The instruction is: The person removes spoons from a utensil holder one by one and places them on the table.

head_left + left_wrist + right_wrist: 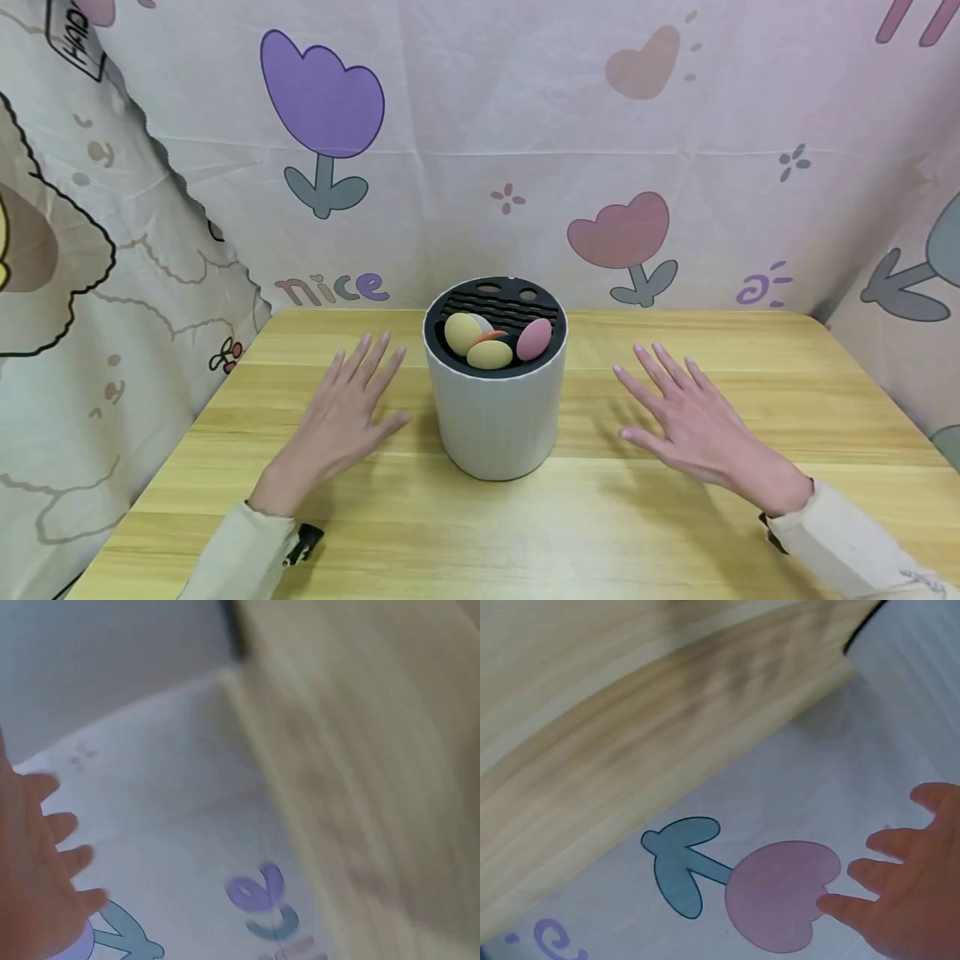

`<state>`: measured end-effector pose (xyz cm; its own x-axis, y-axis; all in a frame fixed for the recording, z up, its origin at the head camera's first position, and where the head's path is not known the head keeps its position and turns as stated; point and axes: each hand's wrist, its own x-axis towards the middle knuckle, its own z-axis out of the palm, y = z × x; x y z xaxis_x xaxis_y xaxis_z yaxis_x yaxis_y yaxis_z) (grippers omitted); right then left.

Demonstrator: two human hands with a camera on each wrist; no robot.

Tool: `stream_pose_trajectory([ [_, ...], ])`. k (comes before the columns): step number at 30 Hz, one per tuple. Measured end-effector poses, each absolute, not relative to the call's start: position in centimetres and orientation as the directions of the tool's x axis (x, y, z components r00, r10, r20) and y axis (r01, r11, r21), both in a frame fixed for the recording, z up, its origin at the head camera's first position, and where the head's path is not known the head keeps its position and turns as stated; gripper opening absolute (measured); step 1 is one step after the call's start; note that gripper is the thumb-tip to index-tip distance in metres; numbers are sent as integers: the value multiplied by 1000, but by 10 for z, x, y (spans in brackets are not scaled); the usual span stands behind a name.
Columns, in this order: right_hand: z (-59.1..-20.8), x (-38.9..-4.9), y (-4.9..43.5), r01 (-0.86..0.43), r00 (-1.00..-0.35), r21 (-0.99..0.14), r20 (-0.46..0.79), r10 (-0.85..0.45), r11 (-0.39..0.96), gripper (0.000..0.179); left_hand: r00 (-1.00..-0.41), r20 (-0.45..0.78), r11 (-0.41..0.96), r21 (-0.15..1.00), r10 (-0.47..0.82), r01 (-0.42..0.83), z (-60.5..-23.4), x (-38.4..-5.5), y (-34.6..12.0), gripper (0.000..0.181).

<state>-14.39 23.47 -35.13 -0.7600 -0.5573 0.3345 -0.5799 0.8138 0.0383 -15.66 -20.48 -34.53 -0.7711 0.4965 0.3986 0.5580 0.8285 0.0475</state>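
white container (498, 425) stands upright on wooden table (525, 542), 12 o'clock; oval pieces (490, 356) rest in its black top (517, 310). left hand (348, 412) at container's 9 o'clock, right hand (690, 425) at 3 o'clock: fingers straight, spread.

Head view is looking forward and down over the counter (465, 537). Wrist views are sitting close to left hand (37, 885) and right hand (919, 892), tilted, facing the printed cloth (465, 92); all three are sharing cloth, counter and white container (497, 425).
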Motion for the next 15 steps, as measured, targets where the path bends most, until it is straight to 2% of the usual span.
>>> stream_pose_trajectory([
  [4,-339,-145,227,-596,-762,-98,379,-524,797,71,-869,325,777,402,374,485,-326,-150,-190,91],
  [7,-321,-146,220,-598,-780,-265,410,-473,757,70,-889,328,638,620,319,457,-310,-151,-176,94],
  [9,-308,-147,214,-595,-791,-376,428,-436,710,67,-883,354,524,711,308,468,-302,-154,-168,93],
  [12,-288,-150,203,-592,-803,-524,446,-395,612,59,-866,395,381,783,308,492,-296,-161,-156,97],
  [15,-272,-152,191,-569,-822,-655,426,-378,497,52,-879,373,309,833,298,459,-296,-168,-146,113],
])
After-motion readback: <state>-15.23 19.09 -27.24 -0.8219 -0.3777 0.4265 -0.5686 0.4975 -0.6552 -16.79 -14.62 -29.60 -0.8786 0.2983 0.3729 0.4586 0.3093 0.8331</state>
